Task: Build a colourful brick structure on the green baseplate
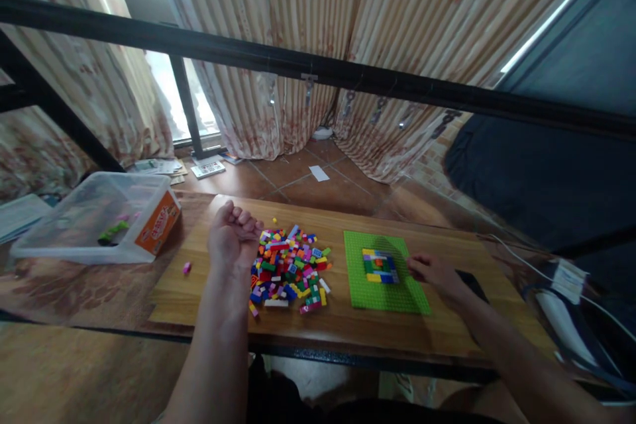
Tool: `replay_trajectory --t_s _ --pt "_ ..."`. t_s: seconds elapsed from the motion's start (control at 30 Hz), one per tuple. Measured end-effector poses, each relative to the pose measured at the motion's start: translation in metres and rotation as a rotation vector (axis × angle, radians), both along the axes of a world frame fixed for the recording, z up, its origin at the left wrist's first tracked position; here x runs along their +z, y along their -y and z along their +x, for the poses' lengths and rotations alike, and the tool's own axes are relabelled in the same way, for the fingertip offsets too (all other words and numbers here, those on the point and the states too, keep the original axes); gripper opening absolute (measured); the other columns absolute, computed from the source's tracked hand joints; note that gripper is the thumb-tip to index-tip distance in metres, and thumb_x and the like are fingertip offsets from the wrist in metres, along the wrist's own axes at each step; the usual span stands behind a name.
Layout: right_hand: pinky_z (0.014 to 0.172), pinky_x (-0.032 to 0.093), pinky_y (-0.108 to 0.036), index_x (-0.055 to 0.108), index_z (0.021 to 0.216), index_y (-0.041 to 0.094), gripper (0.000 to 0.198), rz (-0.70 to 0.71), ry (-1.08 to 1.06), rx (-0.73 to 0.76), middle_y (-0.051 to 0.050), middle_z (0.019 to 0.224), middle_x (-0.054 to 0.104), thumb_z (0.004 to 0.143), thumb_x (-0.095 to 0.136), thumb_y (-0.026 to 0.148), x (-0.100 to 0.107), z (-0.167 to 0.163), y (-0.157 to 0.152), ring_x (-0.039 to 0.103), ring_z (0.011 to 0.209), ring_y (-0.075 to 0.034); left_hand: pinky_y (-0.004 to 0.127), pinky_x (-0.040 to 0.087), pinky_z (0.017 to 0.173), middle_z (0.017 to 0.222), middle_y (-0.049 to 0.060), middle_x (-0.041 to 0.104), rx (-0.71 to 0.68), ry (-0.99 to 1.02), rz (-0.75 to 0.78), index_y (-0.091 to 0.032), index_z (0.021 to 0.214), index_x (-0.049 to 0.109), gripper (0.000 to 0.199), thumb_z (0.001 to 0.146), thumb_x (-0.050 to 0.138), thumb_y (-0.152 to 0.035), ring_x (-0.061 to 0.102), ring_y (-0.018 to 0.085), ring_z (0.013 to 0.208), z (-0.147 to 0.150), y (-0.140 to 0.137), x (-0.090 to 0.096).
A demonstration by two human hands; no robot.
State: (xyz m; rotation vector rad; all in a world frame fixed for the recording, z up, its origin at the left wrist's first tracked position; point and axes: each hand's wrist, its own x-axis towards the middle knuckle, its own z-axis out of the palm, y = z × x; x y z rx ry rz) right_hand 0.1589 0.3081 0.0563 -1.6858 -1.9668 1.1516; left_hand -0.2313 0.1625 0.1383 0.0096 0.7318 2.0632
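My left hand (pixel 233 233) is turned palm up at the left edge of a heap of toy building bricks (pixel 291 271). Its fingers curl loosely, and the bare palm shows nothing in it. On the right, a green baseplate (pixel 355 291) carries a low rectangle of yellow, blue, white and green bricks (pixel 380 266) with an orange one near its middle. My right hand (pixel 431 273) is over the baseplate's right side, just beside that rectangle. Its fingers are pressed together at the tips; whatever they may hold is too small to make out.
A clear plastic bin (pixel 89 255) with an orange label stands at the far left, a few pieces inside. One pink brick (pixel 187 267) lies apart on the wooden board (pixel 308 331). A dark flat object (pixel 472 283) lies behind my right wrist. A black bar (pixel 318 69) crosses ahead.
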Motion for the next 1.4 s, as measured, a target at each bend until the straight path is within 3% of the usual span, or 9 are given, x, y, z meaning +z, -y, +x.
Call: replay_trajectory --t_s 0.17,0.37,0.6,1.0,1.23,1.4 --pt "0.065 0.046 -0.033 0.066 0.073 0.020 0.035 0.145 -0.018 0.081 -0.005 0.069 0.067 0.073 0.057 0.054 0.006 -0.039 0.037 0.061 0.066 -0.021 0.020 0.039 0.048 0.044 -0.009 0.035 0.055 0.031 0.006 -0.019 0.058 0.037 0.031 0.087 0.048 -0.025 0.034 0.005 0.035 -0.004 0.005 0.003" --pt "0.070 0.045 -0.031 0.063 0.076 0.024 0.025 0.259 -0.028 0.390 -0.003 0.079 0.068 0.085 0.047 0.041 0.015 -0.126 0.075 0.061 0.077 -0.021 0.020 0.037 0.048 0.045 -0.009 0.036 0.087 0.055 0.025 -0.019 0.060 0.037 0.031 0.086 0.051 -0.027 0.033 0.005 0.035 -0.006 0.009 0.005" --pt "0.078 0.044 -0.033 0.064 0.086 0.023 0.017 0.380 -0.012 0.553 -0.004 0.090 0.065 0.086 0.048 0.030 0.010 -0.192 0.086 0.060 0.086 -0.020 0.021 0.037 0.048 0.046 -0.009 0.035 0.114 0.075 0.057 -0.019 0.060 0.038 0.030 0.088 0.048 -0.027 0.031 0.006 0.035 -0.011 0.012 0.005" --pt "0.073 0.041 -0.030 0.068 0.091 0.024 0.015 0.453 0.170 0.556 -0.005 0.087 0.063 0.084 0.055 0.026 -0.022 -0.202 0.090 0.058 0.080 -0.019 0.021 0.035 0.047 0.046 -0.009 0.035 0.147 0.098 0.084 -0.019 0.061 0.039 0.030 0.089 0.046 -0.026 0.031 0.005 0.035 -0.019 0.017 0.007" --pt "0.068 0.036 -0.029 0.069 0.080 0.023 0.016 0.457 0.492 0.448 -0.005 0.085 0.066 0.083 0.055 0.029 -0.002 -0.223 0.098 0.059 0.081 -0.020 0.021 0.036 0.046 0.045 -0.009 0.036 0.150 0.086 0.050 -0.019 0.060 0.039 0.030 0.088 0.047 -0.027 0.032 0.005 0.035 -0.018 0.017 0.009" --pt "0.068 0.037 -0.029 0.066 0.078 0.021 0.011 0.451 0.501 0.423 -0.006 0.086 0.067 0.079 0.055 0.021 0.001 -0.230 0.103 0.059 0.082 -0.020 0.020 0.037 0.046 0.045 -0.008 0.036 0.129 0.078 0.036 -0.019 0.060 0.040 0.030 0.088 0.045 -0.025 0.032 0.006 0.035 -0.017 0.016 0.009"
